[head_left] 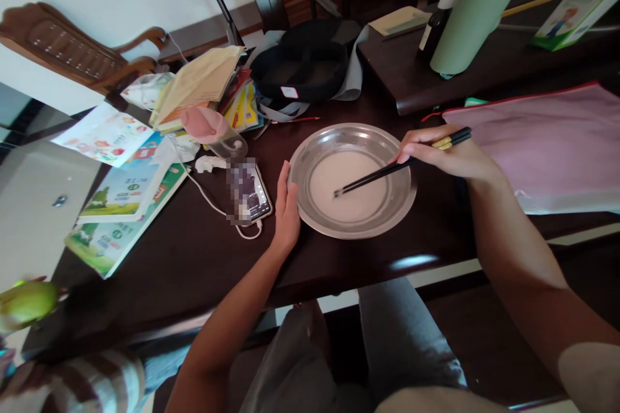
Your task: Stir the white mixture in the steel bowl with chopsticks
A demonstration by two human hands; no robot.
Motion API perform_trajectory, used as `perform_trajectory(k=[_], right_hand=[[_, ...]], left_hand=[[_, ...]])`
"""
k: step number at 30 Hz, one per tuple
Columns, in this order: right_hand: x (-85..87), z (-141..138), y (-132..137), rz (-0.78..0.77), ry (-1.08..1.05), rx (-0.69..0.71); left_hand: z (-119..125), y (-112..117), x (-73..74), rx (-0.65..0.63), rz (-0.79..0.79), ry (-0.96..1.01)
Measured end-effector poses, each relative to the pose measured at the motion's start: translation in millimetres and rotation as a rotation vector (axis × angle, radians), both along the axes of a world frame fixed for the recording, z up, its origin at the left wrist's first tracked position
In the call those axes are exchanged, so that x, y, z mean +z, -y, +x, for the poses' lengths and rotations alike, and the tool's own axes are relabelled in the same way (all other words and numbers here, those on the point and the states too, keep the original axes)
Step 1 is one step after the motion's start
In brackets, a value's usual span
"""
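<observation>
A shallow metal plate (310,161) sits on the dark wooden table (194,251), holding a thin pale liquid (349,187). My right hand (445,151) is closed around a pair of black chopsticks (382,174) with yellow ends. Their tips dip into the liquid near the plate's centre. My left hand (287,210) lies against the plate's left rim, fingers together and stretched along the edge, steadying it.
A phone (249,190) on a white cable lies just left of the plate. Books and papers (126,200) crowd the left side, with a black bag (305,64) behind. A pink zip pouch (547,142) lies right. Another person's striped sleeve (82,381) shows bottom left.
</observation>
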State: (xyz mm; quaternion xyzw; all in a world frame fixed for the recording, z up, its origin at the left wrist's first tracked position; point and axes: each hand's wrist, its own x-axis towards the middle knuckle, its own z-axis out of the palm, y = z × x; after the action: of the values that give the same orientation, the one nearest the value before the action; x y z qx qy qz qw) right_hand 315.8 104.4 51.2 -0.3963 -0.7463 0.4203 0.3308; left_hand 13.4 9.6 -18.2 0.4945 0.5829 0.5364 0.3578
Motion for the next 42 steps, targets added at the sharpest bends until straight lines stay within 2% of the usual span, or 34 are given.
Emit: perform_trajectory(k=[1,4,6,8,11,13,15,19,21,26,28,32,34,38,40,42], right_hand=[[-0.3,-0.5,-0.3,0.012,0.005,-0.026],[-0.5,5.3,-3.4,0.066,-0.031,-0.225],[-0.1,10.8,-5.1,0.074,-0.086,-0.285],[0.6,11.9,-4.7,0.047,-0.113,-0.221],[1.6,3.9,-0.9,-0.016,-0.045,-0.043],[2.0,-2.4,1.0,-0.021,-0.002,0.010],[2.4,-4.3,0.7,0.017,0.008,-0.045],[4.6,4.4,-2.4,0.097,-0.058,-0.247],[5.8,6.8,-1.8,0.064,-0.103,-0.226],[5.2,-3.0,2.8,-0.003,-0.014,-0.021],[4.4,-3.9,1.8,0.033,0.002,-0.057],[5.3,4.7,-2.0,0.088,-0.070,-0.238],[5.8,6.3,-1.7,0.058,-0.112,-0.198],[4.3,-2.8,1.5,-0.003,-0.046,0.011],[2.9,-5.8,1.3,0.017,-0.014,0.010],[2.1,-3.5,-0.7,0.066,-0.004,-0.096]], left_hand=[[0.2,-0.1,-0.1,0.001,0.001,0.004],[0.5,0.2,0.7,0.000,0.001,0.015],[0.5,0.6,1.8,0.002,-0.006,0.009],[0.1,0.9,2.7,0.002,-0.009,0.008],[-0.9,1.0,2.7,-0.003,-0.003,0.018],[-1.8,1.0,2.3,-0.003,0.000,0.023],[-2.6,1.1,2.3,-0.001,0.002,0.030],[-4.1,1.4,2.9,-0.001,0.002,0.038],[-4.4,1.3,3.0,-0.002,-0.003,0.045],[-3.6,1.3,3.2,-0.003,-0.011,0.055],[-3.0,1.6,3.9,-0.001,-0.014,0.050],[-2.6,2.2,6.0,-0.001,-0.008,0.061],[-2.9,2.5,7.0,0.000,-0.008,0.056],[-3.6,3.0,7.8,0.000,-0.015,0.045],[-3.9,3.1,7.3,0.000,-0.016,0.046],[-4.3,3.3,6.5,0.001,-0.009,0.046]])
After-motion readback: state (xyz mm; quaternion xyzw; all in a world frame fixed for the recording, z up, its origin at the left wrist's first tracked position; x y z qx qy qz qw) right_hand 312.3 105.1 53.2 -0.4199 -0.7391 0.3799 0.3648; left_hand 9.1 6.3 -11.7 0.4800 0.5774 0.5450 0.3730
